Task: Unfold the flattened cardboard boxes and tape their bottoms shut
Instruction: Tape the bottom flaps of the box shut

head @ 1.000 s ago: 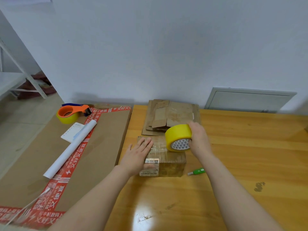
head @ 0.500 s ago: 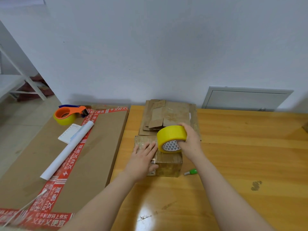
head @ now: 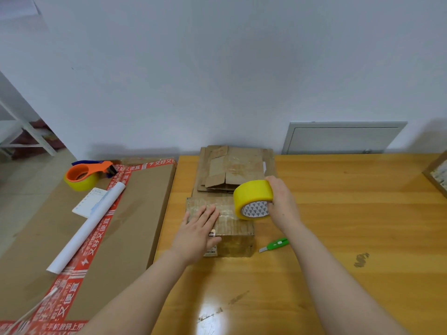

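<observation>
A small brown cardboard box [head: 232,232] stands unfolded on the wooden table [head: 338,226], its top face striped with clear tape. My left hand [head: 197,234] lies flat on the box's left half, fingers straight. My right hand [head: 281,201] grips a yellow tape roll [head: 252,198] held on edge over the box's right end. Behind the box lies a stack of flattened cardboard boxes [head: 232,169] against the wall.
A green utility knife [head: 275,245] lies on the table right of the box. To the left, a large flat carton [head: 104,228] carries an orange tape dispenser [head: 88,174], a white paper roll [head: 87,228] and a notepad [head: 89,205]. Another box's corner [head: 437,174] shows at the far right.
My right hand drew the tape roll rightward along the box top. My left hand slid toward the box's near left edge and still presses it down.
</observation>
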